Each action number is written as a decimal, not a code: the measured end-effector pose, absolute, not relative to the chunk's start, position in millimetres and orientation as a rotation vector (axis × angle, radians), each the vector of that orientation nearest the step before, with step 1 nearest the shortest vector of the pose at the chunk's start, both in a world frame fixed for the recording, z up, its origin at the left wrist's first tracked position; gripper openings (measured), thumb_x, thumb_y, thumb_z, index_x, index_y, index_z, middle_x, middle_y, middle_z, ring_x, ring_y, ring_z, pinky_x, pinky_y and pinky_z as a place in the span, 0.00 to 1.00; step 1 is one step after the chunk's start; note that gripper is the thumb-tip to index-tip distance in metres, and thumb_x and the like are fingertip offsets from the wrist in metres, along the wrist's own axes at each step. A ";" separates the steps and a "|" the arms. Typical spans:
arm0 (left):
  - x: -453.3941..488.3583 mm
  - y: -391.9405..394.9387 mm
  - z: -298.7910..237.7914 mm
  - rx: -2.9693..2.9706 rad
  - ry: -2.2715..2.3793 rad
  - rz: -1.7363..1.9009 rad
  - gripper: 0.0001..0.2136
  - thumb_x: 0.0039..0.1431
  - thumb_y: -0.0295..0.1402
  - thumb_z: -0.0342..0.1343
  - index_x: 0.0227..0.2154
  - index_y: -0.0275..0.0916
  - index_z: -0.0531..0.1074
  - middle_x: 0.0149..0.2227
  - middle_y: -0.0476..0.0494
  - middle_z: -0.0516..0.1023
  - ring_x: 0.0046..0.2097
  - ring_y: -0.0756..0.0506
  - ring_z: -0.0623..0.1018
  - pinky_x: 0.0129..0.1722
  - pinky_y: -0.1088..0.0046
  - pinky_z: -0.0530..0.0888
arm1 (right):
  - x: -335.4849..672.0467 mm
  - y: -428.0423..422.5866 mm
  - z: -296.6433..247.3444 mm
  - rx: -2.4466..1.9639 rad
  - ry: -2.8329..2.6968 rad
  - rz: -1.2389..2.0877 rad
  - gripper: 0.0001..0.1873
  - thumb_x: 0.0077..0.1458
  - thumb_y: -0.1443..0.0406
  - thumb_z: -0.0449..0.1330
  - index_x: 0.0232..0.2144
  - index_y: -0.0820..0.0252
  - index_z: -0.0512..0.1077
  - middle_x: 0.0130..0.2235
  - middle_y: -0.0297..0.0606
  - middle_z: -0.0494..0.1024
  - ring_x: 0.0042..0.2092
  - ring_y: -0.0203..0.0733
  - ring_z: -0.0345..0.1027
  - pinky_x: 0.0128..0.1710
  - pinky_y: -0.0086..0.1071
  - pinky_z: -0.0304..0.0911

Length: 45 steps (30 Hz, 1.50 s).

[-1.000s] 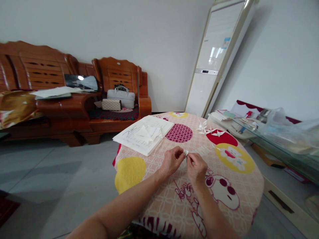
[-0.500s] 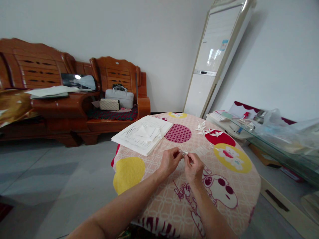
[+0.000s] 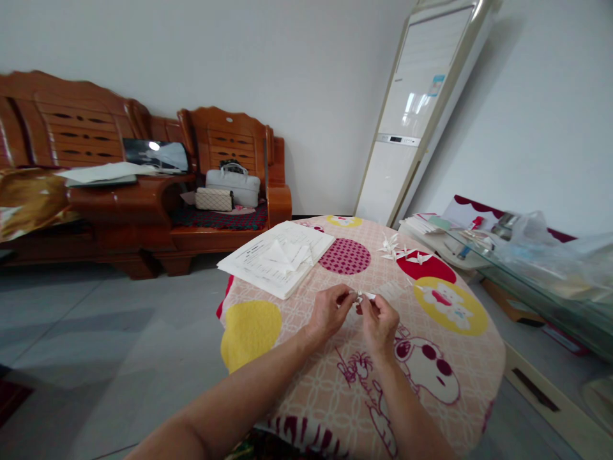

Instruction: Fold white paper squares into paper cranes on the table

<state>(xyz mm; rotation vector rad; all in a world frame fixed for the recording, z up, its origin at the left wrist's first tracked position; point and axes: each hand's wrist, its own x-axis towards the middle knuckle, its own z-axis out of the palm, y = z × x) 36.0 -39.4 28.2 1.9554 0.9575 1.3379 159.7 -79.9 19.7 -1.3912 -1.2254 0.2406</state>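
Observation:
Over the middle of the round table, my left hand and my right hand meet fingertip to fingertip. Between them they pinch a small folded white paper; its exact shape is mostly covered by my fingers. Beyond the right hand, several white origami cranes lie on the patterned tablecloth. A stack of printed sheets rests to the left of my hands, with a few loose cut or folded papers on top.
At the right stands a glass-topped table with plastic bags and papers. A tall air conditioner is in the corner. Wooden seats line the wall at left, holding a grey handbag and a quilted purse.
The view has shifted slightly. My right fingers have turned a little on the folded paper, and more of its white end shows beside the right fingertips.

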 end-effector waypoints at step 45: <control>39.2 -23.1 21.0 1.393 0.683 1.167 0.13 0.53 0.40 0.59 0.26 0.33 0.70 0.24 0.45 0.76 0.25 0.49 0.75 0.26 0.75 0.74 | 158.4 -70.0 15.4 -1.029 -0.803 0.862 0.15 0.48 0.56 0.65 0.27 0.64 0.73 0.20 0.33 0.76 0.19 0.37 0.69 0.17 0.29 0.67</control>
